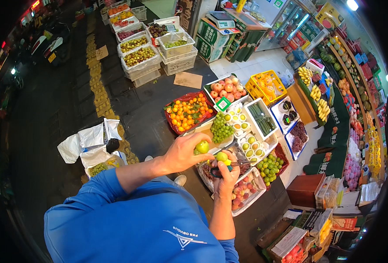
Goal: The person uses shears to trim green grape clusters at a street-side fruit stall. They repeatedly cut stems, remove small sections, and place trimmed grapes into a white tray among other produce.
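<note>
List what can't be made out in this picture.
Head view: full shape of the dark-handled tool, partly covered by the right hand.
Head view: edges of the green fruit, behind the left hand.
Head view: near end of the green grapes, behind the blue sleeve.
Head view: scooter details, lost in darkness.

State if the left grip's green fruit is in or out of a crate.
Out: the left grip holds the green fruit up in the air.

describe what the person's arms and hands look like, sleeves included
Plain blue sleeves end partway down the forearms. The left hand and right hand are ungloved, with five-fingered human shape; no watch or bracelet shows.
</note>
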`<state>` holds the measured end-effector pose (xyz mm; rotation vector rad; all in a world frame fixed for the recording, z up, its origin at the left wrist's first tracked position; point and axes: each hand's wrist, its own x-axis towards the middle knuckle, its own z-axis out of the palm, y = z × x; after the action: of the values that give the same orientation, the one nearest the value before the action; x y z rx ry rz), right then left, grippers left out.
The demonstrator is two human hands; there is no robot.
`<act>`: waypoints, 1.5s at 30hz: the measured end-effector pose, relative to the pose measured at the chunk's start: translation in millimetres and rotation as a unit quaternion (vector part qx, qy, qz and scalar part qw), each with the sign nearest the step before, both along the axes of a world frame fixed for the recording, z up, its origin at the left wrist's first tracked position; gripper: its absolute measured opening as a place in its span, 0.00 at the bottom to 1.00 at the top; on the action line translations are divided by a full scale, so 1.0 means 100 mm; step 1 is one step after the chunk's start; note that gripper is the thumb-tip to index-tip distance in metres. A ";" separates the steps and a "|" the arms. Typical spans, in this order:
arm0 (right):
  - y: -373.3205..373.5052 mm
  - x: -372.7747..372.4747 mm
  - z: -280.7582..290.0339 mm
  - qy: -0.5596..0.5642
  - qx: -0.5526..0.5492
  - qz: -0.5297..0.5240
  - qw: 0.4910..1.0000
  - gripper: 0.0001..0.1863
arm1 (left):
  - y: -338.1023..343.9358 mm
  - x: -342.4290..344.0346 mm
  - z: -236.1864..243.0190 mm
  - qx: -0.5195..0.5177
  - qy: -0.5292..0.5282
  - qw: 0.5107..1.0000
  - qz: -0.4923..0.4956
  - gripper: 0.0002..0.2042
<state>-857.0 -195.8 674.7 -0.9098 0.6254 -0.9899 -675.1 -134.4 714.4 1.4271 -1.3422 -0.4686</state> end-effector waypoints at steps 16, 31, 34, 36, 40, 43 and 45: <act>-0.10 0.40 0.02 0.041 -0.025 0.028 0.998 0.21 | 0.10 0.33 -0.02 0.151 0.169 0.974 -0.016 0.10; 0.06 1.57 0.19 0.279 -0.279 0.013 0.919 0.19 | 0.10 1.58 -0.13 -0.005 0.024 0.998 -0.054 0.06; 0.11 1.44 0.21 0.315 -0.245 -0.005 0.917 0.19 | -0.05 1.54 -0.16 0.019 0.036 0.993 -0.114 0.05; 0.18 1.29 0.21 0.314 -0.192 -0.030 0.929 0.18 | -0.14 1.42 -0.16 0.054 0.042 0.986 -0.150 0.03; 0.32 0.82 0.20 0.251 -0.091 -0.088 0.960 0.19 | -0.29 1.01 -0.10 0.137 0.115 0.951 -0.251 0.03; 0.47 0.43 0.17 0.090 0.013 -0.128 0.988 0.22 | -0.36 0.56 -0.02 0.171 0.148 0.924 -0.309 0.05; 0.59 0.09 0.16 -0.047 0.057 -0.119 0.990 0.23 | -0.37 0.21 0.05 0.214 0.187 0.891 -0.354 0.05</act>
<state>-848.4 -136.4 690.6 -0.6942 0.7137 -1.1921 -653.8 -171.0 719.6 1.0480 -1.4581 -1.5217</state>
